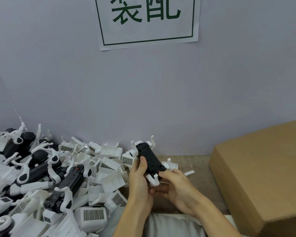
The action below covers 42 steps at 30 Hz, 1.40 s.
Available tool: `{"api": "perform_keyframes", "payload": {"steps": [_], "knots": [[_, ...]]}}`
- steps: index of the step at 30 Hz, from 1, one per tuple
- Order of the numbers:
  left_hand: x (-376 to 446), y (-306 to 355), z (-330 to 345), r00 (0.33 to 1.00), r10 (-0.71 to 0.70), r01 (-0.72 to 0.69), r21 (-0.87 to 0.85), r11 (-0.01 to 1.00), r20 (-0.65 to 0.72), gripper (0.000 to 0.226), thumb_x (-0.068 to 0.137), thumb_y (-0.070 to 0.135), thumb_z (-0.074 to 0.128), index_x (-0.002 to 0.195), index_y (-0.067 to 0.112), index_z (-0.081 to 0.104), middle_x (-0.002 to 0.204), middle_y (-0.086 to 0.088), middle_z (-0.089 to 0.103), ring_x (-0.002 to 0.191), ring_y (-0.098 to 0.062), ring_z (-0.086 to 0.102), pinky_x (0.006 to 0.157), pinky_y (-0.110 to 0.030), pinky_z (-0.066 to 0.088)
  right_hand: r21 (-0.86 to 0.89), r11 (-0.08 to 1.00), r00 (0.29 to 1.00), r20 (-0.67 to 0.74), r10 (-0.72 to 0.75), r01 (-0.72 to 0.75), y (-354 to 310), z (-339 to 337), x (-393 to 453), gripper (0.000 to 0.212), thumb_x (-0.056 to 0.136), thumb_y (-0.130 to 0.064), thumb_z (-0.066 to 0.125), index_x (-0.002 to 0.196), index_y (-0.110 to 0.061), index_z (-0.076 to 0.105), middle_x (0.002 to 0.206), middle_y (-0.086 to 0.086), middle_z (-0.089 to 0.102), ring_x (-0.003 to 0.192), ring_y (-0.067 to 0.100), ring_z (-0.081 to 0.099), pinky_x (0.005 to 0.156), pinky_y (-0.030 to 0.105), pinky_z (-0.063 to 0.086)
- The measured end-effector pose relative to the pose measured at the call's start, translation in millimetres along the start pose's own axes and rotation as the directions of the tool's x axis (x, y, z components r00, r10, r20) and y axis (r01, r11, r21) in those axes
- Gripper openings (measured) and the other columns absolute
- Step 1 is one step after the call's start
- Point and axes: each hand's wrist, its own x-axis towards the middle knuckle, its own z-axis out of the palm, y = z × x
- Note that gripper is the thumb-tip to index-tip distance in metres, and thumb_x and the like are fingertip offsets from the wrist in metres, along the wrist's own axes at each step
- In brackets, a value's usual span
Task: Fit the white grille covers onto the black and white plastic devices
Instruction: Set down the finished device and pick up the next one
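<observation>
Now both hands raised: left hand point(139, 177) and right hand point(175, 187) clamped on black device point(149, 159).

Black-bodied device point(149, 159) with white ends, white covers point(94, 214) with seemingly dark-gridded grilles, brown box point(263, 168), green-lettered sign point(147, 21).

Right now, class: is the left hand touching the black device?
Touching. The head view shows the left hand with its thumb lying on the black device.

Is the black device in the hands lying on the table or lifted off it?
Lifted. Both hands, left and right, hold the black device tilted above the wooden table.
</observation>
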Motion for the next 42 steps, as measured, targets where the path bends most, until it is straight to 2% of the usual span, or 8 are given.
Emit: {"api": "perform_keyframes", "payload": {"steps": [5,8,13,17,22,26,31,42], "knots": [[3.9,13.8,-4.0,1.0,-0.017,0.02,-0.282,0.959,0.015,0.031,0.081,0.034,0.065,0.099,0.01,0.072,0.09,-0.01,0.074,0.079,-0.024,0.073,0.073,-0.036,0.056,-0.302,0.942,0.966,-0.162,-0.201,0.145,-7.0,-24.0,5.8,0.032,0.097,-0.005,0.041,0.11,-0.008,0.07,0.088,0.009,0.073,0.079,0.024,0.067,0.066,0.025,0.049],[7.1,14.3,-6.5,0.999,0.012,-0.023,-0.271,0.962,-0.039,0.021,0.087,0.029,0.067,0.075,0.016,0.078,0.078,-0.006,0.071,0.07,-0.019,0.071,0.069,-0.032,0.06,-0.869,0.492,0.872,-0.201,-0.445,0.05,0.4,-39.4,14.0,0.024,0.095,-0.012,0.052,0.106,-0.026,0.068,0.128,-0.009,0.059,0.125,0.017,0.05,0.098,0.028,0.043],[10.8,3.2,-5.8,0.98,0.111,-0.115,-0.02,0.993,-0.166,0.032,0.08,0.027,0.079,0.107,0.013,0.068,0.089,-0.007,0.074,0.082,-0.023,0.071,0.079,-0.04,0.058,-0.99,0.136,0.976,-0.058,-0.209,-0.03,26.4,-44.8,27.1,0.03,0.097,-0.033,0.044,0.121,-0.032,0.061,0.153,-0.018,0.034,0.147,0.011,0.014,0.111,0.046,0.016],[10.9,-3.2,-6.5,0.984,0.103,-0.083,0.143,0.986,-0.146,0.024,0.077,0.036,0.082,0.094,0.021,0.073,0.084,0.001,0.078,0.08,-0.016,0.075,0.069,-0.032,0.055,-0.987,0.16,0.901,-0.073,-0.428,-0.004,18.9,-43.5,25.6,0.012,0.096,-0.026,0.055,0.098,-0.027,0.067,0.108,-0.012,0.059,0.11,0.011,0.051,0.097,0.034,0.032],[13.7,-4.3,-5.6,0.991,0.016,0.006,0.159,0.987,-0.135,0.019,0.09,0.031,0.07,0.094,0.012,0.073,0.092,-0.009,0.076,0.088,-0.024,0.071,0.073,-0.035,0.054,-0.738,0.651,0.705,-0.366,-0.607,0.177,1.0,-45.3,21.2,0.022,0.092,-0.013,0.068,0.109,-0.028,0.064,0.102,-0.009,0.066,0.087,0.001,0.061,0.057,0.005,0.044],[12.2,-8.4,-8.2,0.989,0.123,-0.091,0.319,0.943,-0.082,0.017,0.087,0.032,0.075,0.094,0.017,0.074,0.08,0.001,0.077,0.072,-0.012,0.073,0.053,-0.023,0.053,-0.429,0.829,0.711,-0.449,-0.541,0.36,-13.2,-39.1,19.8,0.021,0.097,-0.013,0.063,0.113,-0.025,0.065,0.104,-0.007,0.07,0.091,0.004,0.067,0.066,0.012,0.051],[7.3,-7.2,3.2,0.993,0.099,-0.083,0.234,0.969,-0.061,0.027,0.101,0.032,0.055,0.107,0.013,0.073,0.103,-0.011,0.076,0.102,-0.027,0.071,0.094,-0.045,0.056,-0.47,0.785,0.8,-0.235,-0.552,0.404,-6.6,-11.5,16.9,0.016,0.098,-0.019,0.061,0.102,-0.033,0.067,0.1,-0.013,0.074,0.095,0.0,0.069,0.081,0.02,0.057],[4.3,-12.1,3.5,0.988,0.134,-0.152,0.296,0.943,0.082,0.024,0.101,0.018,0.055,0.122,0.012,0.066,0.109,-0.01,0.075,0.103,-0.022,0.071,0.091,-0.034,0.057,-0.759,0.57,0.739,-0.182,-0.649,0.313,8.9,-5.5,15.9,0.005,0.096,-0.032,0.063,0.091,-0.033,0.06,0.086,-0.009,0.065,0.079,-0.001,0.059,0.064,0.012,0.047]]}}
